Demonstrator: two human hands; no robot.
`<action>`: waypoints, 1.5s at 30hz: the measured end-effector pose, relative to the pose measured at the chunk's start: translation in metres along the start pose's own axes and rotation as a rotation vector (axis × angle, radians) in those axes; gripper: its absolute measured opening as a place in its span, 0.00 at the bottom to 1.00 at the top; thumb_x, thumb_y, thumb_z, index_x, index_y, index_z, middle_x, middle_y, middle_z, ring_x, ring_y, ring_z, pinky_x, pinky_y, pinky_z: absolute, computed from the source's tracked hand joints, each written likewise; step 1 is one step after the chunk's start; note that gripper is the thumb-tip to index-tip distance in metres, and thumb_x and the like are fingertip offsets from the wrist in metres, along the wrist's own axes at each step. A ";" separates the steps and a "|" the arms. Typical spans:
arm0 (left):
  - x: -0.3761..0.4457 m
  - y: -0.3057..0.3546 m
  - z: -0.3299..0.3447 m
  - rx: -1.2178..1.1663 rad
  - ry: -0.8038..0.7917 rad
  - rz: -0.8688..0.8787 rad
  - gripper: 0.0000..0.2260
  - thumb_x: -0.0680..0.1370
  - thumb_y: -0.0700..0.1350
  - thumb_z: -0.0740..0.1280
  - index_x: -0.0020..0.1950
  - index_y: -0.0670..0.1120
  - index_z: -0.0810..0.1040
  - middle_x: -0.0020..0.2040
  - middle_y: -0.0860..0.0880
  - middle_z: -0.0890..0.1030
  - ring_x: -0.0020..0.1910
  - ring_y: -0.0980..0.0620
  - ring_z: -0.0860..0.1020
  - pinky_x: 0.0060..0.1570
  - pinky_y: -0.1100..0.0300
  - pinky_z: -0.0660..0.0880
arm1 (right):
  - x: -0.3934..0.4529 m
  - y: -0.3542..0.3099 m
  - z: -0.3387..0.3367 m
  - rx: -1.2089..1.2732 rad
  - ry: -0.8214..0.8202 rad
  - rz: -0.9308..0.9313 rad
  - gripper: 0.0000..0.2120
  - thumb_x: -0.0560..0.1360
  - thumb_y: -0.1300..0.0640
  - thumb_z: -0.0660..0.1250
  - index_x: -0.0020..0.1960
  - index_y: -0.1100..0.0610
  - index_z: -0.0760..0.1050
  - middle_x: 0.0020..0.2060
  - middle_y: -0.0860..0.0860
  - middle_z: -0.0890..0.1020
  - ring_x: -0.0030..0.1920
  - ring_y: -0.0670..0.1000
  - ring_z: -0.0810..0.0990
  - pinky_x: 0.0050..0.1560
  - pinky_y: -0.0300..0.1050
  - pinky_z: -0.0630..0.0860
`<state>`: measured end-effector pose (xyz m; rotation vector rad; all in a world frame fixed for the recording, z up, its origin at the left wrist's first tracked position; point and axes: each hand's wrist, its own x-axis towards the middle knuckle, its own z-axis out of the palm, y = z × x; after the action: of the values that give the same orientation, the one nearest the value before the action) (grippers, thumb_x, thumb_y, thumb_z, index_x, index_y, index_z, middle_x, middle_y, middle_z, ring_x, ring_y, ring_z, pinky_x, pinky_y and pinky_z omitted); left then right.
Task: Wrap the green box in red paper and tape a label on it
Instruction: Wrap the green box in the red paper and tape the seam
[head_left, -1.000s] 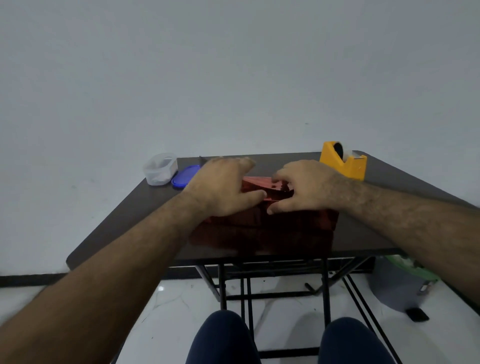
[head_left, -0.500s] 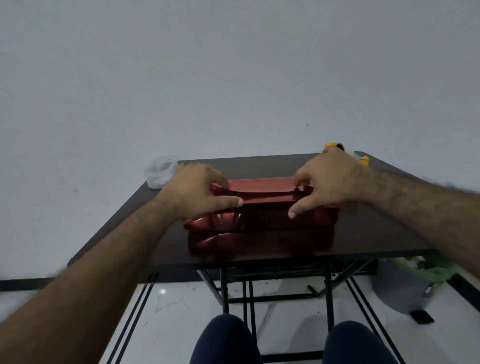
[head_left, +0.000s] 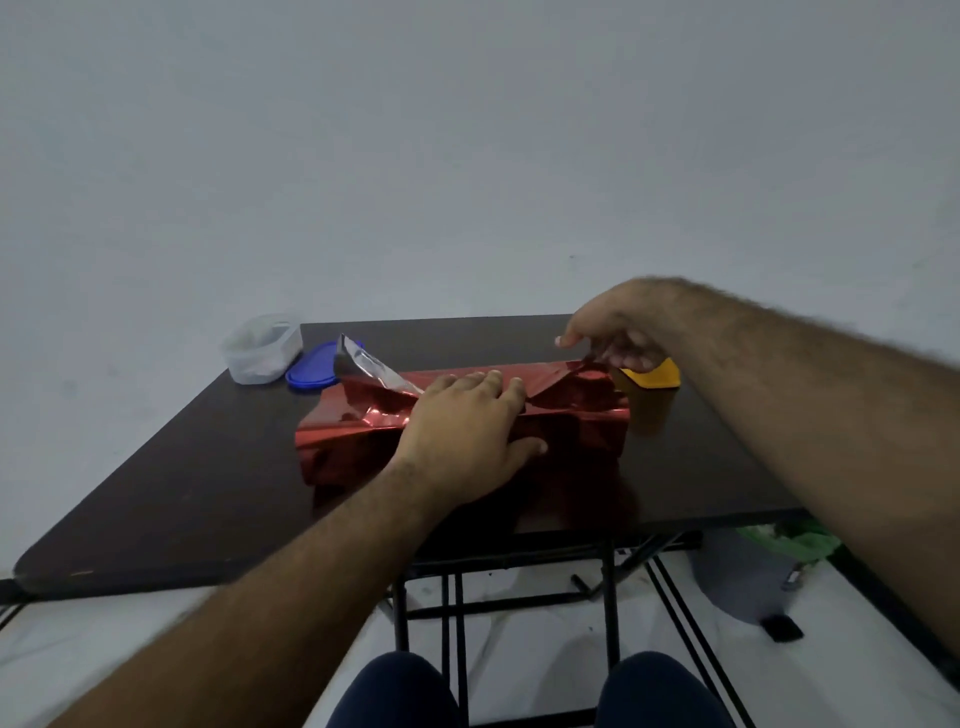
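The box is covered by shiny red paper (head_left: 571, 421) in the middle of the dark table (head_left: 182, 483); no green shows. My left hand (head_left: 467, 436) lies flat on top of the package at its centre, fingers over the seam and thumb on the front face, holding it down. My right hand (head_left: 613, 332) is at the package's far right end, pinching a raised corner of the red paper between thumb and fingers. At the left end a loose flap (head_left: 363, 364) stands up and shows its silver underside. No label is visible.
A yellow tape dispenser (head_left: 652, 376) sits just behind my right hand, mostly hidden. A clear plastic tub (head_left: 260, 348) and a blue lid (head_left: 311, 371) lie at the table's far left corner. A grey bin with a green liner (head_left: 753, 571) stands on the floor at right.
My left hand slid from the package's left end to its centre. My right hand moved to the far right end and lifted a paper corner. The left flap sprang up.
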<state>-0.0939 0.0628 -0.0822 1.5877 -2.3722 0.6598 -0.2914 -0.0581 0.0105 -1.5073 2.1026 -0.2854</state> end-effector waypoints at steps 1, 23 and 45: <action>-0.001 0.001 0.003 -0.006 -0.001 -0.004 0.36 0.82 0.70 0.56 0.82 0.49 0.65 0.79 0.45 0.72 0.79 0.46 0.68 0.78 0.46 0.64 | 0.004 0.000 -0.001 0.001 -0.031 0.027 0.16 0.77 0.45 0.74 0.44 0.57 0.77 0.33 0.51 0.74 0.30 0.48 0.69 0.32 0.40 0.66; -0.015 -0.028 -0.019 -0.123 0.231 -0.030 0.23 0.76 0.70 0.65 0.43 0.51 0.82 0.36 0.54 0.81 0.36 0.53 0.78 0.41 0.56 0.72 | -0.079 -0.019 0.044 -0.415 0.013 -0.854 0.17 0.69 0.42 0.66 0.55 0.44 0.83 0.49 0.43 0.84 0.52 0.48 0.83 0.58 0.54 0.81; -0.046 -0.196 0.016 -0.528 0.191 -0.434 0.05 0.75 0.39 0.76 0.45 0.50 0.89 0.42 0.53 0.88 0.46 0.51 0.84 0.52 0.54 0.79 | -0.105 -0.042 0.091 -0.643 0.220 -1.002 0.46 0.51 0.19 0.72 0.62 0.43 0.81 0.50 0.40 0.84 0.52 0.47 0.83 0.54 0.49 0.82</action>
<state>0.1049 0.0302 -0.0663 1.6184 -1.7744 0.0770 -0.1840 0.0357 -0.0145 -2.9660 1.4480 -0.1147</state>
